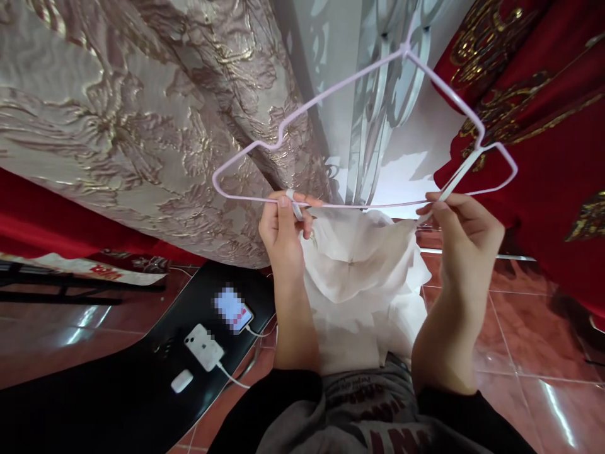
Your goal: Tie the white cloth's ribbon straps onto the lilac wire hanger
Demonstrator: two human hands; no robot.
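Head view: lilac hanger (350, 82), brocade (155, 107) (red-tiled floor (532, 328))

A lilac hanger (366, 206) spans the space in front of the person, the left hand (286, 221) pinching its lower bar with a bit of white strap at the fingers, while the right hand (466, 224) grips another white strap (457, 175) that runs up to the hanger's right notch. A white garment (354, 271) hangs below, between the forearms. Brocade fabric (155, 113) hangs at left and gold-embroidered red cloth (524, 145) at right; two phones (204, 347) and a small white case (182, 381) lie on a black counter (127, 384).
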